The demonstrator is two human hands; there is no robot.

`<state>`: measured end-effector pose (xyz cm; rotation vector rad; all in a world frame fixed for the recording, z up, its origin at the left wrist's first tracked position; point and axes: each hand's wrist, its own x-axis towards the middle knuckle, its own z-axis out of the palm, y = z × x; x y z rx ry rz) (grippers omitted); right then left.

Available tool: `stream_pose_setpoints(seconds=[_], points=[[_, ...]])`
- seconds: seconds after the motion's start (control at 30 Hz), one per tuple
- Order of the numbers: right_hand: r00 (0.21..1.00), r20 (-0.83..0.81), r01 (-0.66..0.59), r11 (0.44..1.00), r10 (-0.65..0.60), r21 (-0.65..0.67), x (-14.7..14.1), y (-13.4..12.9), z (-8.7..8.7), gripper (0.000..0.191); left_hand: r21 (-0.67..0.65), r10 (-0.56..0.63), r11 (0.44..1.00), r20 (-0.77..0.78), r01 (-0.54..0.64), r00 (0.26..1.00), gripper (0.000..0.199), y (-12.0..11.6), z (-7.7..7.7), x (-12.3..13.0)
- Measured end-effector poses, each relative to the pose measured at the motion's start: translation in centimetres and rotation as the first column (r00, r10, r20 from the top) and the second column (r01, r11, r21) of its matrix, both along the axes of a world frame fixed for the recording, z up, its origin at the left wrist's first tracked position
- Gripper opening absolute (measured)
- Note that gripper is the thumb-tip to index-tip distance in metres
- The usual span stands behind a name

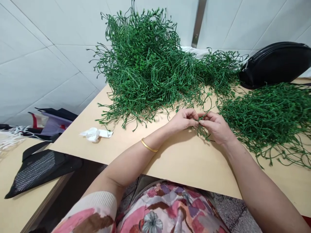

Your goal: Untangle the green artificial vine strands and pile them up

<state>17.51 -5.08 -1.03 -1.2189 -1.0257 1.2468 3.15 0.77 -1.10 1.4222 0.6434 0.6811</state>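
Observation:
My left hand [185, 119] and my right hand [215, 126] meet above the table, fingertips nearly touching. Both pinch a thin green strand [201, 132] whose ends hang between and below them. Behind my hands rises a big tangled heap of green strands [145, 68] with small branched tips. A second, lower pile of green strands [269, 116] lies to the right of my right hand. A gold bangle [149, 145] circles my left wrist.
The pale wooden table [121, 149] has a crumpled white tissue [94, 134] on its left part. A black bag [279, 64] stands at the back right. At the far left, a black mesh item [36, 171] and white strings [16, 137] lie on another surface. A tiled wall is behind.

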Motion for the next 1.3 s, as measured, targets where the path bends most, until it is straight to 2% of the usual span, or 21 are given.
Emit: stream_pose_setpoints(seconds=[0.17,0.3,0.37,0.5,0.6,0.7,0.77,0.83,0.9,0.97,1.03,1.07,1.13,1.2,1.3], points=[[0.999,0.008,-0.054,0.998,0.054,-0.032,0.4,0.1,0.2,0.030,-0.076,0.025,0.997,-0.030,-0.027,0.999,0.013,0.7,0.1,-0.4],[0.964,0.263,-0.051,0.999,0.044,0.018,0.5,0.0,-0.1,0.023,-0.108,0.005,0.994,-0.075,-0.013,0.997,0.012,0.6,0.0,-0.3],[0.890,0.455,-0.074,0.995,0.033,0.074,0.6,-0.1,-0.2,0.020,-0.078,0.005,0.997,-0.121,-0.015,0.993,0.012,0.4,0.1,-0.2],[0.636,0.772,-0.162,0.973,-0.022,0.162,0.6,-0.2,-0.3,0.022,0.109,0.032,0.994,-0.258,-0.004,0.966,0.012,0.1,0.3,0.0],[0.497,0.868,-0.223,0.967,0.005,0.121,0.6,-0.3,-0.2,0.026,0.197,0.007,0.978,-0.363,0.070,0.932,0.015,0.0,0.2,0.1],[0.452,0.890,-0.247,0.967,0.055,0.066,0.8,-0.3,0.0,0.025,0.155,-0.059,0.980,-0.369,0.124,0.928,0.020,0.2,0.3,-0.3],[0.502,0.857,-0.282,0.959,0.115,0.036,1.1,-0.5,0.4,0.025,0.059,-0.146,0.983,-0.310,0.173,0.939,0.017,0.5,0.6,-0.7],[0.634,0.744,-0.345,0.938,0.210,0.029,1.4,-0.8,1.0,0.028,-0.054,-0.251,0.968,-0.207,0.245,0.946,0.016,0.7,1.2,-1.2],[0.788,0.536,-0.400,0.914,0.303,0.071,1.5,-1.2,1.6,0.033,-0.163,-0.335,0.933,-0.063,0.321,0.940,0.019,0.8,1.6,-1.7],[0.885,0.303,-0.405,0.905,0.353,0.130,1.3,-1.6,2.0,0.035,-0.248,-0.352,0.899,0.086,0.362,0.932,0.023,0.7,1.9,-1.8],[0.943,0.116,-0.329,0.931,0.313,0.159,1.1,-1.6,2.1,0.034,-0.294,-0.286,0.899,0.172,0.326,0.943,0.025,0.6,1.8,-1.6],[0.964,0.070,-0.264,0.953,0.256,0.150,0.9,-1.5,2.0,0.033,-0.302,-0.230,0.913,0.172,0.274,0.958,0.024,0.5,1.6,-1.4],[0.993,0.073,-0.102,0.990,0.095,0.098,0.8,-1.0,1.5,0.035,-0.294,-0.097,0.947,0.113,0.127,0.989,0.019,0.4,1.2,-1.0],[0.990,0.140,0.016,1.000,-0.019,0.027,0.8,-0.4,1.0,0.040,-0.248,0.030,0.968,0.025,-0.023,0.999,0.015,0.4,0.7,-0.6],[0.981,0.180,0.076,0.997,-0.073,-0.014,0.7,0.0,0.6,0.043,-0.118,0.133,0.984,-0.011,-0.134,0.991,0.011,0.4,0.1,0.0]])
